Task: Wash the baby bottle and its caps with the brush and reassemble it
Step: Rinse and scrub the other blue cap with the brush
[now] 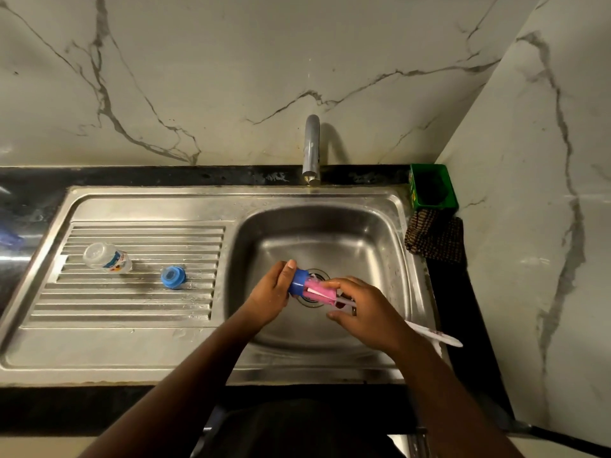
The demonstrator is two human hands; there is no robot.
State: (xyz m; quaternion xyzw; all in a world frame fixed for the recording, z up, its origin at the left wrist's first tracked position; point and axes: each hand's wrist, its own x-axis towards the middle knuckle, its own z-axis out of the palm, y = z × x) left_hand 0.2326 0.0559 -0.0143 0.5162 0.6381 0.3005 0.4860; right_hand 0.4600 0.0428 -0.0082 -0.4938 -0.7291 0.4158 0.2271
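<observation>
At centre frame my left hand (269, 297) grips a blue cap (298, 281) while my right hand (363, 309) pinches the brush (319, 290) into it; bottle (107, 257) and ring (173, 277) wait at left, reassembly undone.

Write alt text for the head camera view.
Over a steel sink, the left hand holds a blue cap while the right hand works a pink brush at it. A clear bottle and another blue cap lie on the drainboard.
</observation>
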